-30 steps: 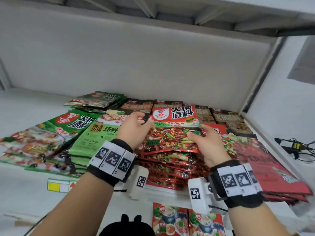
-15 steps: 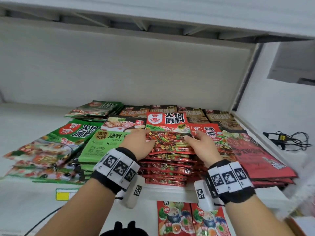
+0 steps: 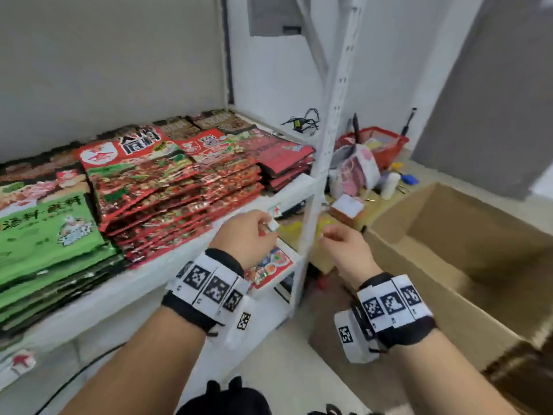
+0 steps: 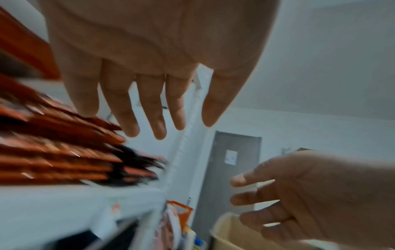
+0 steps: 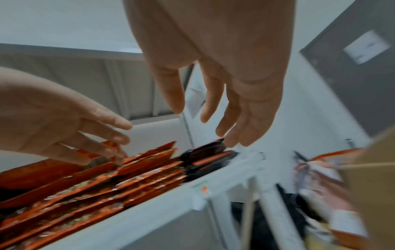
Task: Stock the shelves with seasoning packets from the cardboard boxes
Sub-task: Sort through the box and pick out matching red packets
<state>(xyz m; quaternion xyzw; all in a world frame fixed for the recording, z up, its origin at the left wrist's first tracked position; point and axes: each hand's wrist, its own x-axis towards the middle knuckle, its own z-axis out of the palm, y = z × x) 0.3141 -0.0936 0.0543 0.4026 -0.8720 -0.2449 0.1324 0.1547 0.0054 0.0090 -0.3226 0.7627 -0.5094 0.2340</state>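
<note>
A tall stack of red seasoning packets (image 3: 167, 190) lies on the white shelf (image 3: 143, 283), with green packets (image 3: 45, 235) to its left and darker red ones (image 3: 281, 157) to its right. My left hand (image 3: 251, 232) hovers in front of the shelf edge, fingers straight and empty in the left wrist view (image 4: 149, 108). My right hand (image 3: 344, 244) floats beside the white upright post (image 3: 329, 145), fingers loose and empty (image 5: 213, 121). An open cardboard box (image 3: 449, 253) stands on the floor at the right; its visible inside looks bare.
A red basket (image 3: 377, 145) with bags and small items sits on the floor behind the post. More packets (image 3: 269, 268) lie on the lower shelf. A grey door (image 4: 230, 169) is at the far wall. Cables (image 3: 302, 122) lie beside the shelf.
Both hands have let go of the red packet stack and pulled back off the shelf toward the right. My view has swung right and down, bringing the cardboard box into sight.
</note>
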